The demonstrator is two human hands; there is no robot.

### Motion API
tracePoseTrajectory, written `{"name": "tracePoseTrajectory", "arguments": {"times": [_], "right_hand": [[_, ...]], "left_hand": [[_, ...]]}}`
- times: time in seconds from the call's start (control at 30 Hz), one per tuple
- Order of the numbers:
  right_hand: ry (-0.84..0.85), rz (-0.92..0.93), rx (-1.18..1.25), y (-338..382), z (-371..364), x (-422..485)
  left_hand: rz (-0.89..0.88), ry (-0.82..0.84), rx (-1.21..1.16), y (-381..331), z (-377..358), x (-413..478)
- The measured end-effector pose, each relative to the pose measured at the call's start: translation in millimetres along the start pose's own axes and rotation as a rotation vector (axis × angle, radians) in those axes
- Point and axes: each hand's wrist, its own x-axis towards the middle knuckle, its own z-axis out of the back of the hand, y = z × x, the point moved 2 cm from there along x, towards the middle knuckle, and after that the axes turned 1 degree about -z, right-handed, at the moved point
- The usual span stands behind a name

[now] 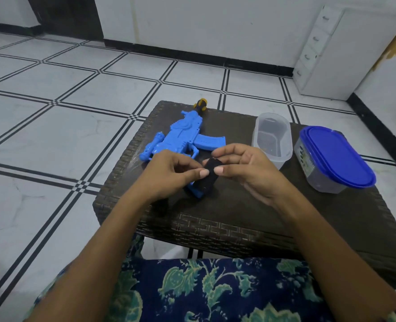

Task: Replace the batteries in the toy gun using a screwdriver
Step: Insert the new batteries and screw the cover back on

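A blue toy gun lies on a dark wicker table, its muzzle pointing away and its grip near me. Over the grip, both hands hold a small black cover piece. My left hand pinches its left edge between thumb and fingers. My right hand pinches its right edge, thumb in front and fingers behind. A screwdriver with a black and yellow handle lies beyond the gun's muzzle at the table's far edge. The gun's grip is partly hidden by my hands.
An open clear plastic container stands right of the gun. Further right is a clear tub with a blue lid. White tiled floor surrounds the table; a white drawer unit stands at the far right wall.
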Motion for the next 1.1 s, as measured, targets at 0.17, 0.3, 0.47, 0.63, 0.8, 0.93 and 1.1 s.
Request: {"name": "tracePoseTrajectory", "arguments": {"times": [0.17,0.3,0.47,0.63,0.8,0.93,1.1], "right_hand": [[-0.296,0.114,-0.225,-4.9,0.9,2.6],[-0.185,0.115,-0.444,-7.6,-13.7,-6.3],[-0.24,0.142,-0.731,-2.8,-21.8,-6.9],[-0.134,0.046,-0.933,0.4,-10.0,-11.8],[-0.073,0.034,-1.012,0.6,-13.1,-12.5],[-0.032,0.069,-1.119,-3.8,-18.2,-10.2],[0.011,0.056,-1.276,-7.8,-34.9,-3.8]], "left_hand": [[0.089,-0.041,-0.173,-4.1,-21.1,2.5],[0.242,-0.171,-0.463,-5.9,-19.4,4.3],[0.336,-0.223,-0.28,-2.5,-12.4,3.3],[0.213,-0.404,0.422,9.4,2.3,1.6],[0.238,-0.266,0.573,13.1,6.0,2.0],[0.28,-0.115,0.587,13.5,-3.9,-1.0],[0.289,-0.115,0.588,14.6,-3.2,0.3]]}}
